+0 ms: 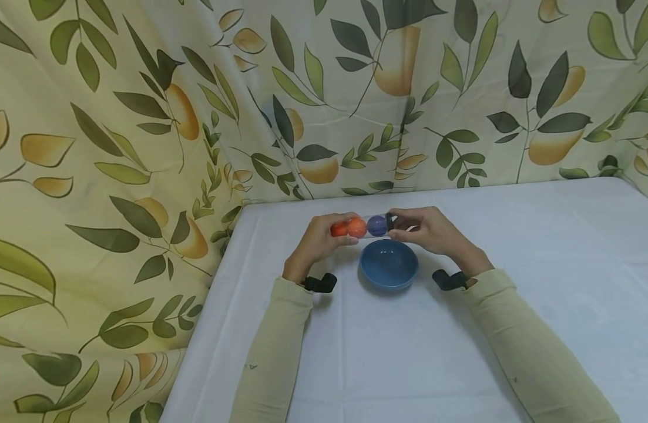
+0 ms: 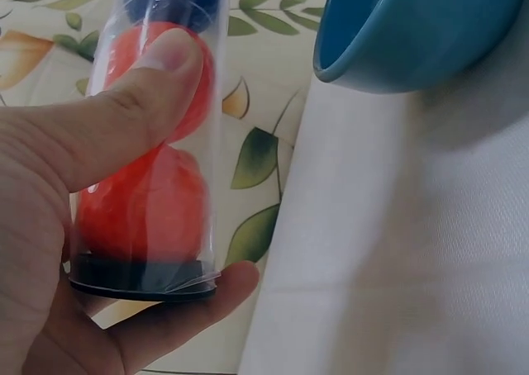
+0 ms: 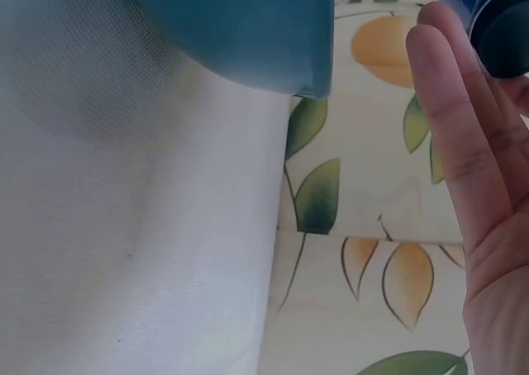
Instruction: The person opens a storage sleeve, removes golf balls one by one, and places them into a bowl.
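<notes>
A clear plastic tube (image 1: 366, 219) is held sideways above the table, close over the far rim of a blue bowl (image 1: 389, 265). Inside it are two orange-red balls (image 2: 145, 206) and a blue-purple ball (image 1: 377, 225). My left hand (image 1: 317, 239) grips the tube's left end, with the thumb across the clear wall and a finger under the black end cap (image 2: 142, 276). At the other end, my right hand (image 1: 433, 232) pinches the black cap (image 3: 504, 35) between thumb and fingers. The bowl's inside shows nothing in it.
A white cloth covers the table (image 1: 398, 352), whose far edge meets a leaf-and-fruit patterned curtain (image 1: 324, 129). More of that curtain hangs along the left. Black wrist cameras (image 1: 322, 283) sit on both wrists, low beside the bowl.
</notes>
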{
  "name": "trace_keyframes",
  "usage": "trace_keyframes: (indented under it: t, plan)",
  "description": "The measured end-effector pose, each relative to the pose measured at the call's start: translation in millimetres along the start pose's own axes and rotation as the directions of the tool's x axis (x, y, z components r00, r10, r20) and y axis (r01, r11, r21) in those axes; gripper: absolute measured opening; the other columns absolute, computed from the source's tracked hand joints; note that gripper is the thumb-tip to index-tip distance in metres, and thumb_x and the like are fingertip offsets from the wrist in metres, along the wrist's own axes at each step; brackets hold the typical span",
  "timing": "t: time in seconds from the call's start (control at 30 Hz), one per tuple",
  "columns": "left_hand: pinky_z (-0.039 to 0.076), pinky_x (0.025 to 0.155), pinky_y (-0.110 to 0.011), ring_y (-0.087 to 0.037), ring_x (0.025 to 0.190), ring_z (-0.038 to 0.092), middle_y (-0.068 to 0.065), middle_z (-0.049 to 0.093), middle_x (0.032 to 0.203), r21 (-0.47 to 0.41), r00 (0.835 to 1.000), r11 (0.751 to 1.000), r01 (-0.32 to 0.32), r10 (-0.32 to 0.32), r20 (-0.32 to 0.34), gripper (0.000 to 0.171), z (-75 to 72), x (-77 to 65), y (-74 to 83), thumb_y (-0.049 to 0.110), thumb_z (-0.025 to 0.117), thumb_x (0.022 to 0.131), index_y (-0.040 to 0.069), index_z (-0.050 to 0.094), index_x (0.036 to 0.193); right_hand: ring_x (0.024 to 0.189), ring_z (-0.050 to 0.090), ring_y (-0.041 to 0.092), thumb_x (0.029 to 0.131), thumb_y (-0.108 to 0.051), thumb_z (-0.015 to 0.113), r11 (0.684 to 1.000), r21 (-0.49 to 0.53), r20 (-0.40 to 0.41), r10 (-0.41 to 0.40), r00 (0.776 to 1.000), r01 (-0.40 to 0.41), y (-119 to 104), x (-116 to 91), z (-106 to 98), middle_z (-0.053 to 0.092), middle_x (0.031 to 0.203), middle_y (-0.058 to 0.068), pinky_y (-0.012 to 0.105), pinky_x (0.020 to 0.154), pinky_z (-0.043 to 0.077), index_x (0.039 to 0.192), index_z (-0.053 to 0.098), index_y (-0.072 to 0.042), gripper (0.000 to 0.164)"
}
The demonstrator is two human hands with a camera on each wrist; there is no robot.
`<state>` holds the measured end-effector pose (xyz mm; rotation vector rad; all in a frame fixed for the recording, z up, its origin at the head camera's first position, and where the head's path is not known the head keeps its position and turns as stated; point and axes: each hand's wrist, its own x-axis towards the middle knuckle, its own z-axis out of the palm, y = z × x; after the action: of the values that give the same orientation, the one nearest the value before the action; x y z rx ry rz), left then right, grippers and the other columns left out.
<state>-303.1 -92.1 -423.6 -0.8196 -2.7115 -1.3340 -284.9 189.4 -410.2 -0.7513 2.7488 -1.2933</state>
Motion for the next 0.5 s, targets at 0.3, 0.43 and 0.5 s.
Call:
trace_keyframes:
  t: [0.3, 0.43, 0.5]
  plan:
    - [0.050, 0.106, -0.040, -0.023, 0.123, 0.062, -0.004, 0.069, 0.137, -0.044, 0.999, 0.999, 0.031, -0.029, 0.042, 0.053, -3.5, -1.6, 0.1, 0.015, 0.086, 0.082, 0.021, 0.070, 0.133, 0.103, 0.071, 0.030, 0.090, -0.020, 0.080, 0.998, -0.016, -0.005, -0.065, 0.998, 0.065, -0.7, 0.2, 0.3, 0.075, 0.116, 0.017, 0.051, 0.091, 0.060, 0.137, 0.063, 0.001, 0.054]
    - [0.051, 0.105, -0.039, -0.023, 0.120, 0.063, -0.004, 0.070, 0.134, -0.054, 0.999, 0.998, 0.025, -0.023, 0.041, 0.051, -4.9, -2.0, -3.4, 0.014, 0.086, 0.082, 0.020, 0.072, 0.131, 0.105, 0.071, 0.031, 0.089, -0.012, 0.078, 0.991, -0.048, 0.000, -0.123, 0.992, 0.123, -2.2, 0.2, -0.2, 0.073, 0.120, 0.016, 0.049, 0.087, 0.061, 0.137, 0.062, -0.001, 0.052]
    - [0.051, 0.105, -0.039, -0.022, 0.120, 0.063, -0.004, 0.071, 0.133, -0.050, 0.999, 0.999, 0.019, -0.018, 0.027, 0.051, -5.5, -2.1, -5.6, 0.014, 0.087, 0.082, 0.020, 0.072, 0.130, 0.107, 0.071, 0.032, 0.089, -0.009, 0.078, 0.988, -0.063, 0.000, -0.143, 0.990, 0.143, -3.7, 0.1, -1.2, 0.073, 0.121, 0.015, 0.048, 0.086, 0.061, 0.138, 0.061, -0.001, 0.052]
